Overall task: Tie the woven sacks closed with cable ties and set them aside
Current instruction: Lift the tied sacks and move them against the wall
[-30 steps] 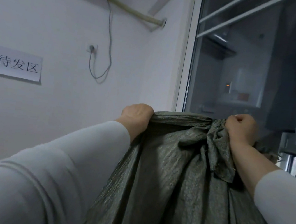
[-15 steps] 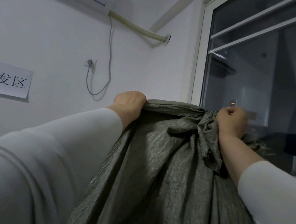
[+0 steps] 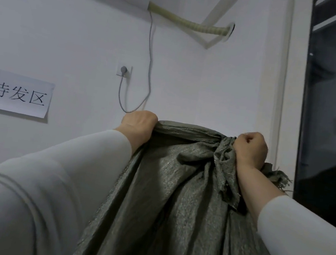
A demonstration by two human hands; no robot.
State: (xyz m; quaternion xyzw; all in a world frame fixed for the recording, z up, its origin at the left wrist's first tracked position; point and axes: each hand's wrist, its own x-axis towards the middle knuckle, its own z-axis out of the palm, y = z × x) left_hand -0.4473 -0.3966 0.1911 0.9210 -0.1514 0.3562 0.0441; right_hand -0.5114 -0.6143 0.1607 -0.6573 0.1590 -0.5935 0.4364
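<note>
Gripping one grey-green woven sack (image 3: 175, 192) by its top edge, two hands hold it up at centre frame: the left hand (image 3: 138, 124) fisted on the edge at 11 o'clock, the right hand (image 3: 249, 150) clenched around bunched cloth at 1 o'clock. One paper sign (image 3: 16, 93) hangs on the wall (image 3: 67, 39) at 9 o'clock.

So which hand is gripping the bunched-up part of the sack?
The right hand, fisted around the gathered neck of the sack. The left hand only holds the flat top edge.
</note>
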